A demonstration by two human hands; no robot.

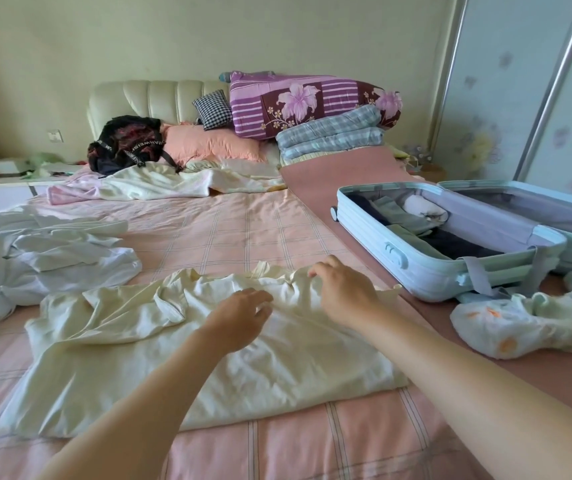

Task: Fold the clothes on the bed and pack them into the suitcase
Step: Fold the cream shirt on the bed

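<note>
Bedroom; a bed with a pink checked sheet [225, 237] fills the view. Wrinkled pale cream garment [173, 341] lies spread out near the bed's front edge, about mid-width. Left hand [239, 317] rests on its middle, fingers relaxed, gripping nothing. Right hand [343, 292] is at the cream garment's far edge, fingers curled down, pinching bunched fabric. Light blue hard-shell suitcase [426, 275] lies open at the bed's right edge, with dark and green folded clothes [412, 237] inside. Crumpled white clothing [35, 258] at the left edge. White floral-print garment [519, 327] at the right edge, just in front of the suitcase.
</note>
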